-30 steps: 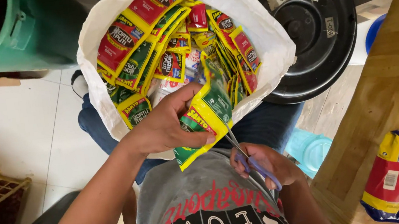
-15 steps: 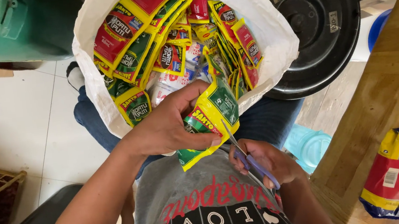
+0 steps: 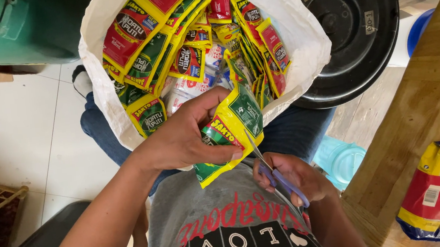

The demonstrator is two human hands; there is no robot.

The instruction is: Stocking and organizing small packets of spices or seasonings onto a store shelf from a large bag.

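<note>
Holding green-yellow sachet (image 3: 229, 130) pinched in left hand (image 3: 180, 142); right hand (image 3: 295, 178) clenched on scissors (image 3: 269, 167). Risk: blades near thumb, nick likely; contents may spill onto lap.

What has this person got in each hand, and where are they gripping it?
The left hand pinches a yellow-and-green sachet around its middle, thumb along its lower part. The right hand holds scissors by the purple handles, blades at the sachet's edge.

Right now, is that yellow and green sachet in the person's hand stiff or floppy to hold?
Probably floppy: the sachet bends where the left hand pinches it. Likely light, since fingers alone hold it up. Its glossy film looks slippery. The right hand has scissors at its edge.
</note>
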